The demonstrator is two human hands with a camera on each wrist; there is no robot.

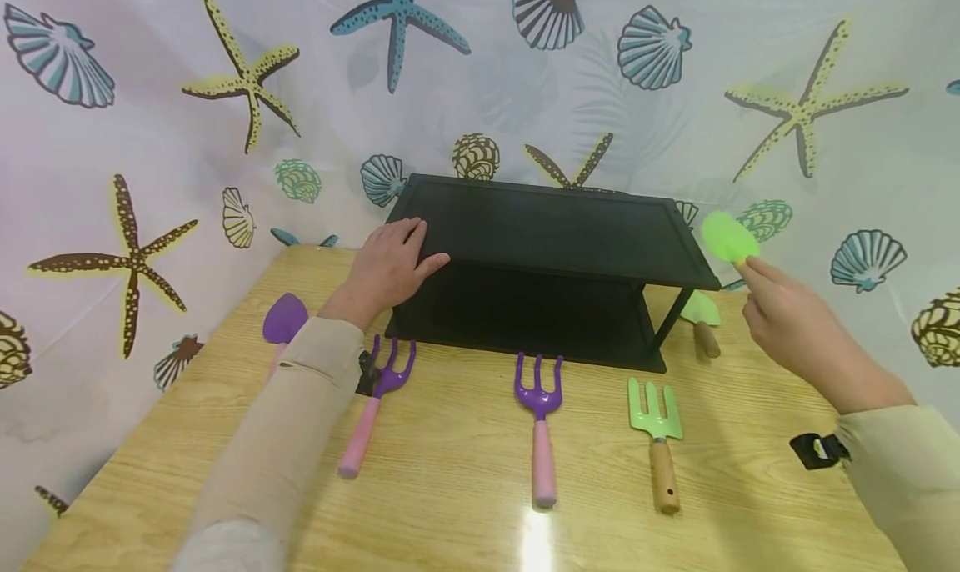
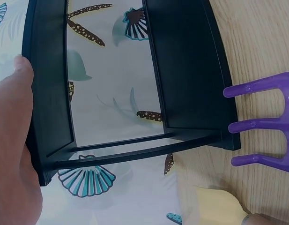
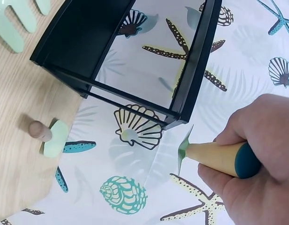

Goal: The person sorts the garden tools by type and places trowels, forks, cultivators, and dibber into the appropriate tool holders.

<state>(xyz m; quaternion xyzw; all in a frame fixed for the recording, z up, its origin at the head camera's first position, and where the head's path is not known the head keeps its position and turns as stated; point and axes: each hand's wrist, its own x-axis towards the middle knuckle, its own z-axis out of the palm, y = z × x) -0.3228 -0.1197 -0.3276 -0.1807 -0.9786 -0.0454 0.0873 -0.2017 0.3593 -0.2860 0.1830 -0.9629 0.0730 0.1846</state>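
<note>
My left hand rests on the left end of a black two-tier shelf. Its fingers lie over the top board, and the left wrist view shows the hand against the board's edge. Off the shelf's right end, my right hand grips a small green hand trowel raised in the air. In the right wrist view the trowel's handle is pale, with a dark teal end between thumb and fingers. A second green trowel with a wooden handle lies beside the shelf.
On the wooden table, a purple fork, another purple fork and a green fork lie before the shelf. A purple trowel is at left. A yellowish blade shows in the left wrist view. Patterned cloth hangs behind.
</note>
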